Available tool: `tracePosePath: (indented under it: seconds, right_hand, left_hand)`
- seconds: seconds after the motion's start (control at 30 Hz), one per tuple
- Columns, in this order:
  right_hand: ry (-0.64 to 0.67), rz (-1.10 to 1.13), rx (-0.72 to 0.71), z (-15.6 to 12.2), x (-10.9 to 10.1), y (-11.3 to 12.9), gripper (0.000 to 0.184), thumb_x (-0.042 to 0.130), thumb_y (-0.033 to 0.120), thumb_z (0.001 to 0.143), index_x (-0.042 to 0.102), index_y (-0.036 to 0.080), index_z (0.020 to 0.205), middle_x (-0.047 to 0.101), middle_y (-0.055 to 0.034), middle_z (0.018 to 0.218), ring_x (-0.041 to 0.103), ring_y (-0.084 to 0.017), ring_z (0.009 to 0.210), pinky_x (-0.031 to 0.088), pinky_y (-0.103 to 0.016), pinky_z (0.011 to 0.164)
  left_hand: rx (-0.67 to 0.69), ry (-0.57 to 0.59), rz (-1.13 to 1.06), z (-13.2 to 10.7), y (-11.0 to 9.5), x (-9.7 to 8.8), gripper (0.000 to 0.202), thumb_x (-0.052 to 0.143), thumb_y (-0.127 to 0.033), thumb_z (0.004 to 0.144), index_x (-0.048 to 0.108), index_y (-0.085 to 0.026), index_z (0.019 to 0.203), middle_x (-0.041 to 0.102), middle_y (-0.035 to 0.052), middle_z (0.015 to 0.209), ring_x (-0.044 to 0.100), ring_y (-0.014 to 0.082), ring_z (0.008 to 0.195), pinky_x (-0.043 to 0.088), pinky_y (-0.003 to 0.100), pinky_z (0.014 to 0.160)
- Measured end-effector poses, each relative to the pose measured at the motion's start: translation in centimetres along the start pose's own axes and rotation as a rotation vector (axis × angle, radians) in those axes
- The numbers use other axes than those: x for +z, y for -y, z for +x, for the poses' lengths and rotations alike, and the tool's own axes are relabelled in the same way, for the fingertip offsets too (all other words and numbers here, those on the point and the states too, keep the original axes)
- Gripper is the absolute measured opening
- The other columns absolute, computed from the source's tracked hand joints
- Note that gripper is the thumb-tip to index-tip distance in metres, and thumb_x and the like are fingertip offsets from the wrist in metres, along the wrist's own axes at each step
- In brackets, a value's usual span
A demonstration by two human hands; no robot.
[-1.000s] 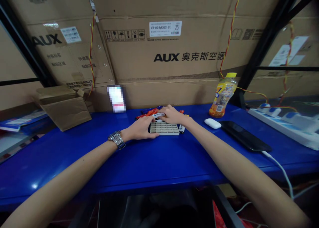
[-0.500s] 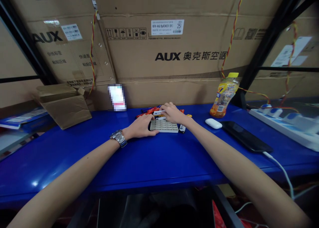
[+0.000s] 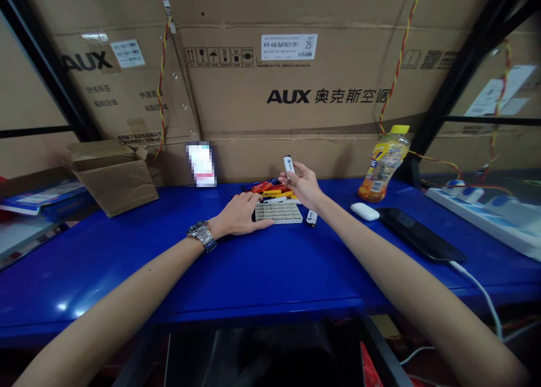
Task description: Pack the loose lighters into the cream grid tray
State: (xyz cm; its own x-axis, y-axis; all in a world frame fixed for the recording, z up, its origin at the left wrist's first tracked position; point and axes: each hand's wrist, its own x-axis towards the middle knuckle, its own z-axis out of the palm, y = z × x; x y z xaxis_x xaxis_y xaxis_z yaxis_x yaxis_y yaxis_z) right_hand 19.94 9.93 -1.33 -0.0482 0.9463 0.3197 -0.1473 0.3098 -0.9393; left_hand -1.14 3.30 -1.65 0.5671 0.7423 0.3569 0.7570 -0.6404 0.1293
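Observation:
My left hand (image 3: 243, 213) grips the left side of a small cream grid tray (image 3: 279, 212), thumb along its front edge and fingers at the back corner. The tray lies on the blue table, its visible cells unfilled. Raised above the table behind the tray, my right hand (image 3: 305, 183) pinches a short white battery-like cylinder (image 3: 288, 164) with a dark end and a printed logo. Another white cylinder (image 3: 311, 218) of the same look lies right of the tray. Behind the tray is a pile of red, yellow, blue and white pens (image 3: 270, 189).
A phone with a lit screen (image 3: 202, 164) leans on the large cardboard box (image 3: 236, 111). At left stands an open small carton (image 3: 116, 178). To the right are a drink bottle (image 3: 382, 164), white earbud case (image 3: 364, 211), black phone (image 3: 420, 235) on a cable, and power strip (image 3: 486, 215).
My right hand has risen from the pen pile, lifting the white cylinder to a near-upright position. My left hand stays on the tray. The view has shifted slightly.

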Motion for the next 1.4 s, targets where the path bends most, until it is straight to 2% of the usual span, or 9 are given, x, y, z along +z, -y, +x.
tracePosePath:
  seconds: [0.17,0.3,0.47,0.57,0.67,0.9,1.03,1.27,1.4]
  right_hand:
    - [0.036,-0.028,0.05,-0.3,0.2,0.1,0.033,0.053,0.015,0.076,0.044,0.02,0.108,0.063,-0.0097,0.093,0.067,-0.021,0.088,0.056,-0.037,0.079]
    - [0.05,-0.114,0.092,-0.8,0.4,0.7,0.027,0.053,0.012,0.069,0.041,0.023,0.09,0.06,-0.0008,0.073,0.059,-0.013,0.052,0.048,-0.028,0.048]
    - [0.294,-0.352,0.151,-1.6,0.2,1.9,0.019,0.053,0.014,0.06,0.041,0.022,0.072,0.057,0.0018,0.054,0.042,-0.008,0.03,0.02,-0.022,0.028]
    - [0.515,-0.418,0.307,-2.0,0.2,2.3,0.015,0.052,0.015,0.055,0.044,0.021,0.067,0.06,-0.0008,0.051,0.042,-0.009,0.028,0.019,-0.022,0.026]
    - [0.631,-0.461,0.391,-2.2,0.6,2.3,0.015,0.051,0.015,0.053,0.046,0.019,0.066,0.064,-0.0041,0.055,0.05,-0.011,0.034,0.023,-0.02,0.027]
    - [0.541,-0.438,0.278,-2.7,1.8,1.6,0.017,0.048,0.013,0.06,0.048,0.018,0.077,0.059,0.0012,0.053,0.045,-0.008,0.034,0.032,-0.019,0.032]
    - [0.472,-0.371,0.214,-2.9,2.2,1.5,0.011,0.049,0.014,0.066,0.045,0.02,0.075,0.047,0.006,0.048,0.036,-0.007,0.033,0.024,-0.02,0.031]
    - [0.269,-0.374,0.083,-2.5,2.4,0.8,0.019,0.057,0.029,0.074,0.046,0.019,0.062,0.04,0.0054,0.049,0.034,-0.007,0.042,0.021,-0.022,0.039]
    - [0.251,-0.373,-0.06,-2.1,2.2,0.2,0.021,0.06,0.035,0.071,0.049,0.018,0.063,0.043,0.0041,0.057,0.036,-0.008,0.051,0.025,-0.023,0.046]
  left_hand:
    - [-0.064,0.001,0.114,-0.2,1.2,-0.5,0.041,0.023,-0.04,0.096,0.056,-0.017,0.104,0.06,0.0139,0.1,0.055,0.0258,0.09,0.043,0.041,0.082]
    - [-0.111,0.052,0.268,-0.6,2.0,-0.6,0.032,0.034,-0.034,0.091,0.059,-0.015,0.094,0.061,0.0166,0.094,0.055,0.0289,0.085,0.044,0.042,0.075]
    - [-0.149,0.132,0.301,-0.9,2.1,-0.7,0.032,0.04,-0.037,0.089,0.059,-0.014,0.1,0.064,0.0174,0.098,0.059,0.028,0.083,0.045,0.038,0.071]
    - [-0.168,0.112,0.265,-0.8,2.1,-0.9,0.03,0.041,-0.037,0.09,0.058,-0.014,0.098,0.065,0.0162,0.097,0.06,0.0246,0.078,0.044,0.035,0.065]
    - [-0.18,-0.021,0.163,-0.6,2.1,-1.2,0.027,0.046,-0.039,0.088,0.056,-0.014,0.091,0.064,0.0128,0.087,0.058,0.0218,0.072,0.041,0.033,0.061]
    - [-0.322,-0.353,-0.232,-0.2,1.5,-1.4,0.023,0.059,-0.039,0.083,0.052,-0.018,0.079,0.06,0.0021,0.069,0.053,0.0141,0.061,0.038,0.027,0.056]
    - [-0.35,-0.481,-0.453,0.0,1.3,-1.2,0.023,0.059,-0.039,0.084,0.055,-0.016,0.083,0.063,0.0026,0.073,0.057,0.0145,0.067,0.043,0.028,0.062]
    - [-0.443,-0.449,-1.205,0.7,0.4,-0.4,0.013,0.051,-0.029,0.091,0.05,-0.016,0.09,0.066,0.0041,0.076,0.066,0.0148,0.068,0.054,0.032,0.071]
    - [-0.456,-0.436,-1.268,0.6,-0.4,-0.7,0.014,0.047,-0.026,0.094,0.054,-0.015,0.092,0.061,0.0015,0.068,0.062,0.012,0.059,0.053,0.027,0.06]
